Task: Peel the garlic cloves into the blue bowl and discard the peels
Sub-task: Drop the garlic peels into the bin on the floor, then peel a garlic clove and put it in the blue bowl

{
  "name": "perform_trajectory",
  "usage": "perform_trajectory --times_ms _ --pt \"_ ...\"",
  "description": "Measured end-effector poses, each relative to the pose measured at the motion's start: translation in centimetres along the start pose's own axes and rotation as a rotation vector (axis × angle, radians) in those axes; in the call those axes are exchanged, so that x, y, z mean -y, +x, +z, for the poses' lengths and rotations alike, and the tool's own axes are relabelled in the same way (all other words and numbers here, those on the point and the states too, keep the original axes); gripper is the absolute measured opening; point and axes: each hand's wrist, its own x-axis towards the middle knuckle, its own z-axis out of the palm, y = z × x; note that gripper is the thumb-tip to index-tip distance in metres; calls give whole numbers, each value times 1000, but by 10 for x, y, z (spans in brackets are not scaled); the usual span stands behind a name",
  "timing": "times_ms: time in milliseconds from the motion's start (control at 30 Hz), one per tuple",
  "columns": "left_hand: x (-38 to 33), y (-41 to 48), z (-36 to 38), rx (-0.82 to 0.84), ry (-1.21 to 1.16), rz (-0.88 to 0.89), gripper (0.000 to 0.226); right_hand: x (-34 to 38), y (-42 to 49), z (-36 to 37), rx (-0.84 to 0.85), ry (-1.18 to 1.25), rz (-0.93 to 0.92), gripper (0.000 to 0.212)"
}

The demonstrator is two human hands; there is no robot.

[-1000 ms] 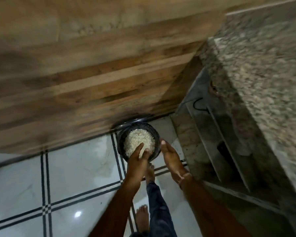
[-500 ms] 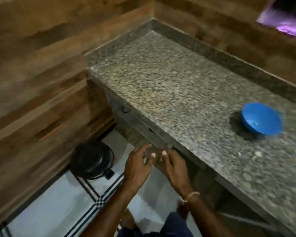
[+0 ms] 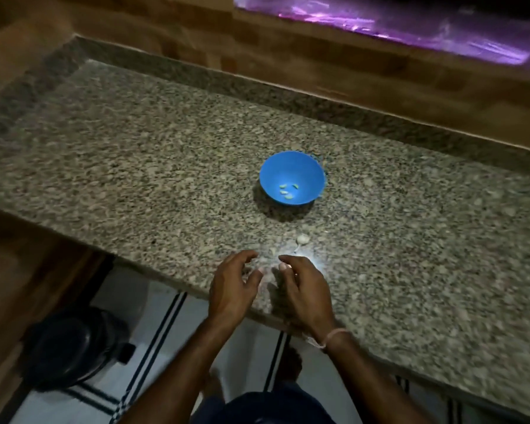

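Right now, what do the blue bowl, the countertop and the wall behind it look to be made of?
Blue bowl: probably plastic, given its uniform saturated colour, thin rim and smooth, fairly matte surface.
Countertop: granite or a similar speckled stone, with grey-beige flecks and a squared front edge. The blur makes its polish hard to judge.
Wall: wood or wood-look planks, shown by brown bands of differing tone.

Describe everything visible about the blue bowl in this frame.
The blue bowl is small, round and apparently smooth plastic. It stands upright on the speckled granite countertop and casts a dark shadow toward the near side. A few pale peeled garlic cloves lie at its bottom. Nothing else touches it.
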Motion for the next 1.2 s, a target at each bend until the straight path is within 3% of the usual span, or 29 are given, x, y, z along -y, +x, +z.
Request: perform_trajectory --times_ms 133,300,400,567,733,833,967,1100,1200 --pt "-9 31 23 -27 82 -15 28 -26 20 -16 -59 -77 40 34" --pt "-7 62 42 28 236 93 22 -32 52 -35 16 -395 166 71" --pt "-2 73 45 65 280 196 14 -28 66 -40 87 -529 222 79" --pt "9 81 42 148 388 363 12 -22 72 -40 68 -530 260 77" --pt "-16 88 26 80 112 295 15 -24 73 -37 36 -490 294 79" --pt "-49 108 16 14 37 343 13 -24 73 -35 20 -472 305 80" --pt "-80 156 18 -47 125 411 13 -25 72 -35 15 -458 302 79" --pt "-91 180 26 -30 244 359 20 -30 71 -38 13 -430 281 79" --pt "-89 165 26 -141 228 428 19 -35 71 -40 14 -420 253 79"
